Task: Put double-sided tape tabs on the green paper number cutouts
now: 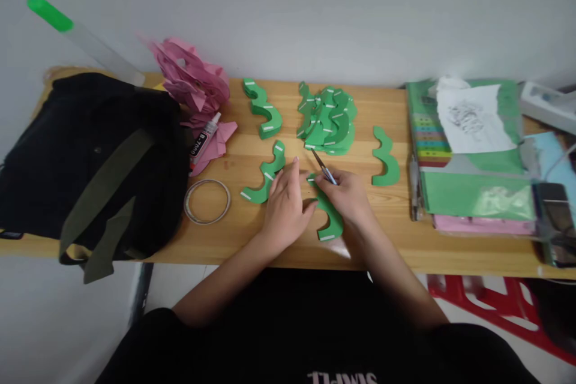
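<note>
My right hand [346, 195] is closed around a slim tool [327, 174] with a dark pointed tip, aimed up and left; I cannot make out its exact kind. Under that hand lies a wavy green paper piece [330, 222] with short white strips on it. My left hand [288, 207] rests with fingers stretched out and the thumb apart, its thumb tip close to the edge of this piece. Just left of its fingers is another wavy green paper piece [265, 183] with white strips. A pile of similar green pieces [333, 123] lies beyond both hands.
More green pieces lie left [265, 111] and right [386, 159] of the pile. A tape roll [207, 203], glue tube [204, 141], pink paper [193, 81] and black bag [90, 162] sit left. On the right are a pen [414, 189] and green packets [472, 192].
</note>
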The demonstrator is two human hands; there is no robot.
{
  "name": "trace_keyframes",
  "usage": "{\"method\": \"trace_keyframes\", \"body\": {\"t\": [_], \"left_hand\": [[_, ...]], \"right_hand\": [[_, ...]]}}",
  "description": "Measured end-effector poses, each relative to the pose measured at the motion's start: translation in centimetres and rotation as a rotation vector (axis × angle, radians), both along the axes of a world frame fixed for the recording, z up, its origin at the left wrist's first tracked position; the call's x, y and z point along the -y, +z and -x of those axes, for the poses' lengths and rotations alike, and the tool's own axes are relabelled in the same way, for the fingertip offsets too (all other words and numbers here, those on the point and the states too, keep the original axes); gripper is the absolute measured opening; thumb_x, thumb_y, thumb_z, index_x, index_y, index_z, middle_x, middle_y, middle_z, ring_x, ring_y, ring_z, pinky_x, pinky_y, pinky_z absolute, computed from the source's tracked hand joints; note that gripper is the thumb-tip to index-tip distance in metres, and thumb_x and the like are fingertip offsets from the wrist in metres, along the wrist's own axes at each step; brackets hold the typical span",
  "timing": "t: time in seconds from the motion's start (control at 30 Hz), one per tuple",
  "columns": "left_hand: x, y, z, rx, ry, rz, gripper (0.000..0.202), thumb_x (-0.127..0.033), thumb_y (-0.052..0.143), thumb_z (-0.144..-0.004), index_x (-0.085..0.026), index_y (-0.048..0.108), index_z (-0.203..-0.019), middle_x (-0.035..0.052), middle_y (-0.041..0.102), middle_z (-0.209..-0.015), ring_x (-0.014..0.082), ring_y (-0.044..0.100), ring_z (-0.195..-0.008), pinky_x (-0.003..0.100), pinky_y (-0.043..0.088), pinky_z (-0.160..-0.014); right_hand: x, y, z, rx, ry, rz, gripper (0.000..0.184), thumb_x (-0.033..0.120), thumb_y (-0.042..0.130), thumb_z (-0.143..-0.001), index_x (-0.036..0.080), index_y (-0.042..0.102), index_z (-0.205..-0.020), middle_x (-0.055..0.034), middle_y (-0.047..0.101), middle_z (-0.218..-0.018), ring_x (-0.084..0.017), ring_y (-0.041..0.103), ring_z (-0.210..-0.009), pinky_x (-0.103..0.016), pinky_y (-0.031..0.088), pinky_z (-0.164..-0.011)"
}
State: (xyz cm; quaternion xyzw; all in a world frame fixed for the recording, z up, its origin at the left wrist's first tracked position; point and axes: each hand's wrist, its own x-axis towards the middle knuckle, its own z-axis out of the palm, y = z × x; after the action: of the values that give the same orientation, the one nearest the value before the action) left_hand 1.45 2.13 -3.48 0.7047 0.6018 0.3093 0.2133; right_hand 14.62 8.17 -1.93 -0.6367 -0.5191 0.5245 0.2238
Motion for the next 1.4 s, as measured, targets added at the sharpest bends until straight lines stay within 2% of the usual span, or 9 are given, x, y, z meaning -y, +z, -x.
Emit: {"method": "trace_keyframes", "body": {"t": [0.3, 0.6, 0.73, 0.87, 1.0, 1.1, 1.23, 1.33, 1.4], "left_hand": [[0.1, -0.2, 0.1, -0.016, -0.002, 0.000, 0.098, -0.015, 0.067, -0.080, -0.017, -0.003, -0.149, 0.0151, 0.060, -0.129, 0.0291, 0.047, -0.131, 0.053, 0.034, -0.110], [0.6, -0.2, -0.1, -0.202, -0.044, -0.086, 0.087, -0.018, 0.058, -0.089, -0.017, -0.005, -0.149, 0.0176, 0.056, -0.136, 0.0286, 0.052, -0.128, 0.054, 0.034, -0.110], [1.0, -0.6, -0.4, -0.262, -0.056, -0.119, 0.087, -0.016, 0.053, -0.091, -0.014, -0.011, -0.149, 0.0199, 0.055, -0.136, 0.0296, 0.053, -0.127, 0.053, 0.036, -0.108], [1.2, -0.8, -0.4, -0.273, -0.046, -0.109, 0.085, -0.016, 0.051, -0.091, -0.013, -0.010, -0.150, 0.0201, 0.056, -0.136, 0.0304, 0.052, -0.128, 0.055, 0.035, -0.108], [1.2, -0.7, -0.5, -0.293, -0.030, -0.112, 0.083, -0.015, 0.051, -0.090, -0.014, -0.007, -0.150, 0.0188, 0.059, -0.132, 0.0307, 0.054, -0.126, 0.055, 0.036, -0.108], [1.1, -0.6, -0.6, -0.271, -0.024, -0.119, 0.078, -0.015, 0.053, -0.089, -0.015, 0.003, -0.149, 0.0172, 0.061, -0.129, 0.0316, 0.054, -0.124, 0.056, 0.037, -0.107], [0.9, -0.2, -0.3, -0.062, 0.024, -0.091, 0.059, -0.017, 0.059, -0.083, -0.016, 0.037, -0.138, 0.0159, 0.060, -0.123, 0.0306, 0.053, -0.122, 0.053, 0.041, -0.104], [1.1, 0.7, 0.0, 0.328, 0.026, 0.000, 0.044, -0.021, 0.062, -0.081, -0.020, 0.053, -0.124, 0.0104, 0.058, -0.116, 0.0233, 0.058, -0.111, 0.043, 0.049, -0.097], [1.4, 1.4, 0.2, 0.595, -0.043, 0.139, 0.039, -0.024, 0.061, -0.082, -0.022, 0.057, -0.120, 0.0085, 0.059, -0.113, 0.0200, 0.061, -0.105, 0.038, 0.052, -0.093]], "right_hand": [[-0.2, -0.2, 0.4, 0.129, 0.019, -0.018, 0.024, 0.036, 0.058, -0.071, 0.013, 0.066, -0.068, 0.0007, 0.054, -0.054, -0.012, 0.045, -0.052, -0.025, 0.030, -0.050], [0.3, -1.0, 0.9, 0.257, 0.020, -0.138, 0.024, 0.033, 0.052, -0.075, 0.015, 0.065, -0.066, -0.0044, 0.063, -0.058, -0.017, 0.055, -0.057, -0.025, 0.033, -0.051], [0.3, -0.9, 1.0, 0.299, 0.040, -0.144, 0.022, 0.030, 0.052, -0.077, 0.015, 0.066, -0.066, -0.0063, 0.066, -0.062, -0.018, 0.057, -0.059, -0.026, 0.035, -0.053], [0.5, -0.7, 1.2, 0.394, 0.045, -0.158, 0.021, 0.029, 0.054, -0.078, 0.016, 0.069, -0.071, -0.0082, 0.071, -0.069, -0.020, 0.062, -0.064, -0.028, 0.037, -0.057], [0.7, -0.7, 1.5, 0.420, -0.044, -0.195, 0.017, 0.027, 0.058, -0.076, 0.015, 0.069, -0.082, -0.0112, 0.073, -0.079, -0.024, 0.065, -0.073, -0.031, 0.042, -0.064], [0.6, -0.8, 1.4, 0.262, -0.207, -0.175, 0.020, 0.024, 0.061, -0.071, 0.015, 0.066, -0.088, -0.0084, 0.070, -0.077, -0.022, 0.063, -0.071, -0.031, 0.044, -0.066], [0.7, -0.2, 0.3, -0.065, -0.323, -0.096, 0.018, 0.030, 0.061, -0.070, 0.016, 0.062, -0.081, 0.0026, 0.054, -0.056, -0.013, 0.048, -0.049, -0.026, 0.039, -0.050], [1.5, 1.2, -0.9, -0.174, -0.290, -0.028, 0.029, 0.043, 0.058, -0.073, 0.015, 0.063, -0.079, 0.0114, 0.028, -0.041, -0.007, 0.026, -0.034, -0.023, 0.026, -0.037], [2.3, 2.2, -1.5, -0.305, -0.248, 0.045, 0.034, 0.050, 0.063, -0.069, 0.016, 0.062, -0.075, 0.0131, 0.023, -0.041, -0.005, 0.019, -0.034, -0.022, 0.018, -0.035]]}}
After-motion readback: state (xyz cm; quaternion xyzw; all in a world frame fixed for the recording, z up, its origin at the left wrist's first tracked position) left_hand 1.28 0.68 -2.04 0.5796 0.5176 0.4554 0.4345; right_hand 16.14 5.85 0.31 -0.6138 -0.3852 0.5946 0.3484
